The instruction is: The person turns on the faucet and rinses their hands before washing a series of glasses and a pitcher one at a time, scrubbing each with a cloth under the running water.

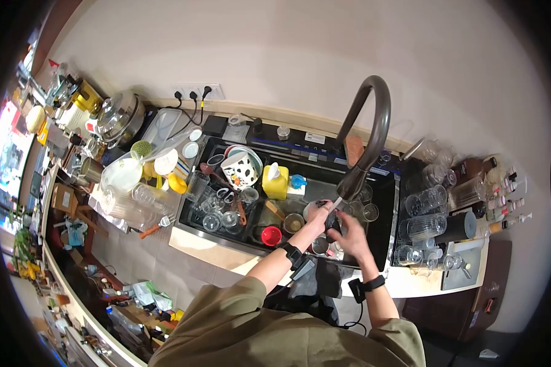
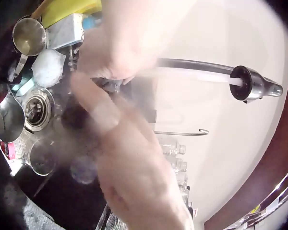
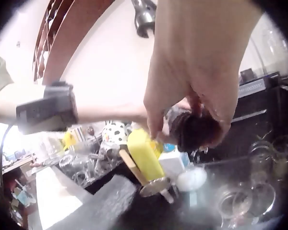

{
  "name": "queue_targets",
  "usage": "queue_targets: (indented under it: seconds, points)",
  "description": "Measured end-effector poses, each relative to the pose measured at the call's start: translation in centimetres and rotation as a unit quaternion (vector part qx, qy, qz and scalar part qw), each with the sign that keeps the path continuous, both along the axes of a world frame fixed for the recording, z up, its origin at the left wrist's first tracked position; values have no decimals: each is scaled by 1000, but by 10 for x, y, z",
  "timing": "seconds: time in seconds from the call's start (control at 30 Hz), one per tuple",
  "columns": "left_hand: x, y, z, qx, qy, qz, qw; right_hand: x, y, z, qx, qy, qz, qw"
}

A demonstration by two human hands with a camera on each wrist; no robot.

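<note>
Under the dark pull-down faucet [image 1: 353, 181], my left hand [image 1: 317, 220] and right hand [image 1: 352, 237] meet over the sink around a small dark, rounded thing [image 3: 194, 130]. Curled fingers of the right hand [image 3: 197, 72] grip it from above in the right wrist view. The left hand [image 2: 122, 45] holds its other side, and its fingers hide much of it. A stream of water [image 2: 197, 74] runs from the faucet head onto the hands. Below them are a metal cup [image 1: 319, 246] and the sink drain [image 2: 38, 109]. What the dark thing is, I cannot tell.
Left of the hands stand a red cup [image 1: 271, 236], a yellow box [image 1: 275, 182] and a cow-print bowl [image 1: 241, 170]. Glasses [image 1: 371, 212] sit in the sink's right side. More glassware [image 1: 425, 226] crowds the right counter. A cluttered drying area [image 1: 128, 202] lies at left.
</note>
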State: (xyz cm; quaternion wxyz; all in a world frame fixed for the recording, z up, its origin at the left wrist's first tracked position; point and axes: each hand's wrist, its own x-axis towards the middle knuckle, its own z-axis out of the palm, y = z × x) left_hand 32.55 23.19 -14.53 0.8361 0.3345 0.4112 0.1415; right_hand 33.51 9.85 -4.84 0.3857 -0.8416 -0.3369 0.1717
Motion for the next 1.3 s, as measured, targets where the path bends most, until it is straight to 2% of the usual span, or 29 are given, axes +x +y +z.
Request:
queue_targets:
  seconds: [0.07,0.13,0.2,0.27,0.33,0.37,0.47,0.5,0.67,0.7,0.73,0.8,0.83,0.87,0.93,0.97,1.0,1.03,1.07,1.1,1.13,1.2,1.23,1.27,1.3]
  points:
    - [-2,-5,8,53,0,-24,998,18,-10,11,53,-1,-58,997]
    - [3,-9,10,85,-9,-44,995,26,-2,54,164,42,-106,980]
    - [8,-14,9,95,-24,-62,993,24,11,109,186,-19,-87,978]
    - [10,-15,10,104,-81,-40,991,21,24,137,218,-42,-52,974]
    - [7,-12,19,114,-135,-22,984,19,40,145,202,-66,-37,977]
    - [6,-6,27,125,-34,-41,991,19,47,145,197,-70,-39,977]
    - [4,15,24,181,-46,-5,982,16,65,138,192,-103,-43,975]
    - [9,22,5,185,-79,27,979,12,71,140,197,-104,-39,974]
    - [-7,51,27,180,-49,9,982,14,83,132,204,-94,-6,974]
    - [-8,53,25,185,-35,9,982,15,81,132,194,-64,15,979]
    - [-7,54,19,181,-33,17,983,16,80,125,248,11,10,969]
    - [-5,56,6,174,-28,31,984,21,77,91,352,160,-2,922]
    - [-2,55,13,169,37,41,984,26,68,70,317,244,-57,915]
    - [-5,52,25,136,3,44,990,33,64,45,273,270,-58,921]
    - [-10,47,45,67,-66,51,994,36,56,-7,187,244,-44,950]
    - [-7,51,25,40,-82,11,996,38,53,-36,148,320,-69,933]
    - [-7,51,24,-32,-94,4,995,36,49,-55,109,393,-92,908]
    - [-8,53,24,-104,-106,-5,989,25,50,-50,151,473,-103,862]
    - [-9,53,23,-176,-116,-12,977,18,47,-45,208,640,-113,731]
    - [-8,56,8,-219,-132,-24,967,10,47,-44,248,682,-71,685]
    - [-6,59,5,-197,-105,-43,974,3,50,-40,285,718,-28,634]
    - [-9,65,-1,-154,-45,-80,984,-6,58,-35,237,702,-41,670]
    - [-12,69,-2,-110,-74,-110,985,-5,63,-45,184,689,-38,700]
    - [-10,77,-1,-100,15,-154,983,-4,68,-48,160,675,-10,720]
    - [-10,78,-1,-85,6,-141,986,-5,72,-56,142,643,12,753]
